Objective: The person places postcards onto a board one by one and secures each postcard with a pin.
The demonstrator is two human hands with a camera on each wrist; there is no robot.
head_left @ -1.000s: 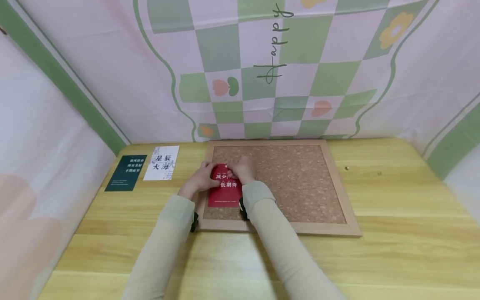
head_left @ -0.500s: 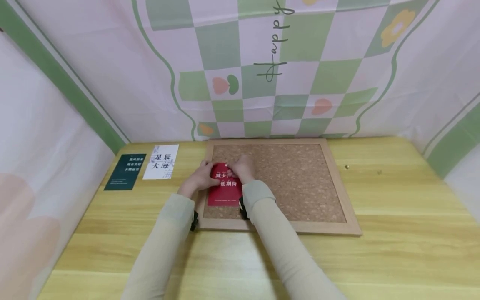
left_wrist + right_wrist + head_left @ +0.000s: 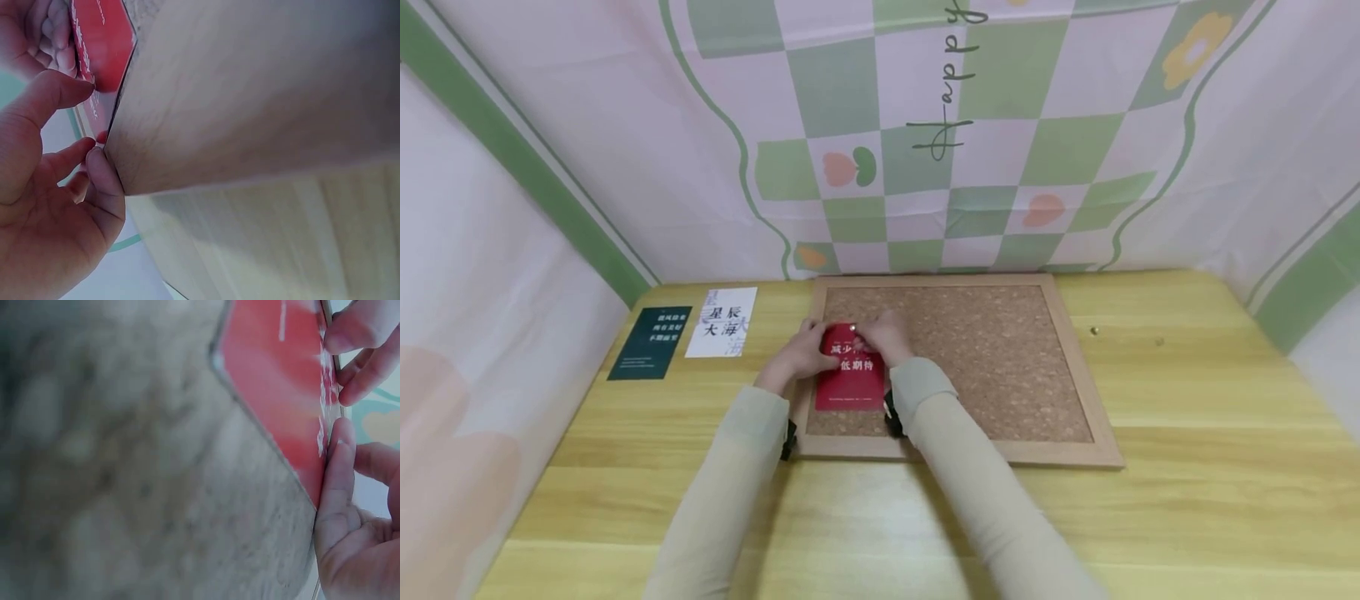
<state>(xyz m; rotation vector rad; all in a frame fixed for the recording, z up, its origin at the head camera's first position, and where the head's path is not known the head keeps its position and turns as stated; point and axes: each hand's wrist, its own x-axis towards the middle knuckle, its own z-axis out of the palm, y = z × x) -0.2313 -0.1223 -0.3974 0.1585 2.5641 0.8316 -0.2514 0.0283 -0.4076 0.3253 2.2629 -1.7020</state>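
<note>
A red card (image 3: 850, 392) printed with white characters is laid on the left part of a cork board (image 3: 992, 375), near the inner edge of its wooden frame (image 3: 1037, 452), and is touched by both hands. At its upper left corner the card is pressed by the left hand (image 3: 801, 354): the thumb is rested on the printed face, the other fingers are set at the edge, and the grip is arched, with thumb and fingertips held apart. The right hand (image 3: 886, 337) is placed at the upper part of the card with its fingers curled, and some of the characters are covered by it. A small shiny piece (image 3: 853, 328) is seen at its fingertips, but whether it is pinched by this grip or only touched cannot be told. The board is carried by a wood-grained bench (image 3: 1075, 533), its far side placed close to a patterned cloth (image 3: 917, 50) with green and white checks. To the left of the board, a dark green card (image 3: 643, 354) and a white card (image 3: 718, 342), both printed, are laid just beside each other. To the right of the board, a small metallic bit (image 3: 1094, 331) is seen, with a fainter speck (image 3: 1160, 342) beyond it. Both arms are covered by pale sleeves (image 3: 722, 492).
</note>
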